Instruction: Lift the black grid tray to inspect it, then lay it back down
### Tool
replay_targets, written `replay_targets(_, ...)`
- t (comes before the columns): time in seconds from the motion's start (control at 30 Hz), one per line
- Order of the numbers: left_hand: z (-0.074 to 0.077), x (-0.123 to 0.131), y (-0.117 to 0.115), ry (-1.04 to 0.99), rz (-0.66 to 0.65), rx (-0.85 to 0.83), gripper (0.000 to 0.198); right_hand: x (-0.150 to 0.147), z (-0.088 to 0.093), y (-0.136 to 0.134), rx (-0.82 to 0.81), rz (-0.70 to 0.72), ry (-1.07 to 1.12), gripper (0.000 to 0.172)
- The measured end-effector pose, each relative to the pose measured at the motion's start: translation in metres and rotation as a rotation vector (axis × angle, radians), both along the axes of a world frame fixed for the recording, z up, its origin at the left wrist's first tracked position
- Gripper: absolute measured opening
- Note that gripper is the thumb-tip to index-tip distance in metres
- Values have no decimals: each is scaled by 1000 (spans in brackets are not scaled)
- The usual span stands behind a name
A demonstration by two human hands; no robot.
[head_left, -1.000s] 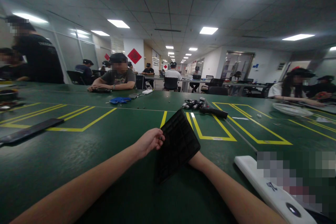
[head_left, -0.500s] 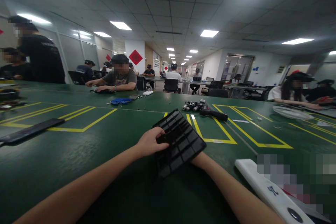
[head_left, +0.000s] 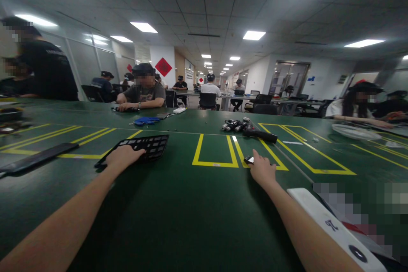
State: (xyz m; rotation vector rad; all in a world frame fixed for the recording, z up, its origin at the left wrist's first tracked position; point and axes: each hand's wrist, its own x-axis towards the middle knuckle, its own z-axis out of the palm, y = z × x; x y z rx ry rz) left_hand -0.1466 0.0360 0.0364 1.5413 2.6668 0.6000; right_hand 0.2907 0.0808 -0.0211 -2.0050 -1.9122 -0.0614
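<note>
My left hand [head_left: 121,158] is closed on a flat black tray [head_left: 157,146] with a grid of small compartments, held tilted over the left part of the green table [head_left: 178,212]. Its thumb lies across the grid, and the other fingers are mostly hidden. On the right, my right hand [head_left: 263,171] is closed around a small dark piece with a white face [head_left: 249,160], which pokes out at the fingertips. That hand is over a yellow tape outline [head_left: 215,164]; whether the piece touches the table I cannot tell.
A bundle of black cables [head_left: 236,126] and a black handle-like object [head_left: 261,136] lie ahead. Blue gloves or cloth [head_left: 146,121] are farther off. A long dark bar [head_left: 38,159] lies left, a white device marked 26 [head_left: 331,225] right. People sit around the table.
The tray moved from the middle to the left in my left hand. My right hand came out from behind it, moving right, and now shows the small piece.
</note>
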Motion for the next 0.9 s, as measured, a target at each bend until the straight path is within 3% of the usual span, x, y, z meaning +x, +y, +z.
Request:
replay_targets(0.1,0,1,-1,84,77,-102,44,0,-3,1,23,-3,-14,52)
replay_targets(0.2,5,13,3,161,10,-18,40,-6,0,-1,113,14,-41,53)
replay_targets(0.3,3,40,10,229,-137,100,38,-22,6,-8,171,131,-41,55)
replay_targets(0.53,-43,122,17,99,-711,97,49,-73,0,-47,58,637,72,53)
replay_targets(0.67,-55,132,16,102,-774,34,39,-84,-6,-60,-53,801,143,55)
replay_targets(0.8,-47,141,1,163,-778,169,39,-70,5,-48,-38,753,84,50)
replay_targets(0.9,-42,161,-24,122,-979,161,41,-46,12,-29,99,498,-47,46)
